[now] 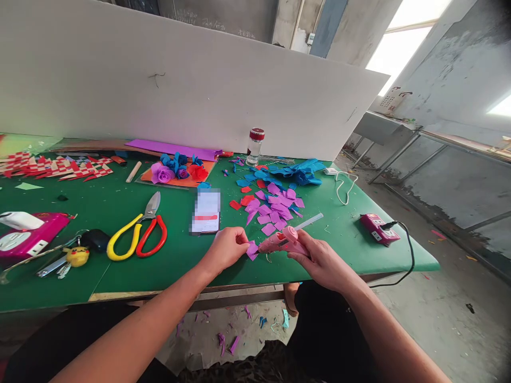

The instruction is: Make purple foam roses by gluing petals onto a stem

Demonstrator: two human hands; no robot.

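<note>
Between thumb and fingers, my left hand (229,246) pinches a small purple paper petal (252,250) above the green table. My right hand (321,258) is wrapped round a pink hot glue gun (289,240), its nozzle at the petal's right edge; whether the tip touches the paper I cannot tell. A clear glue stick (311,221) sticks out of the gun's back. Just beyond the hands lies a pile of loose purple petals (279,205), with some red petals (235,205) and blue crepe paper (297,173) behind it.
Left of my hands are a phone (206,211), scissors (146,229) with yellow and red handles, and keys with a yellow charm (77,256). Finished paper flowers (171,167) and a glass bottle (255,147) stand farther back. A pink power strip (379,230) with a black cable sits right.
</note>
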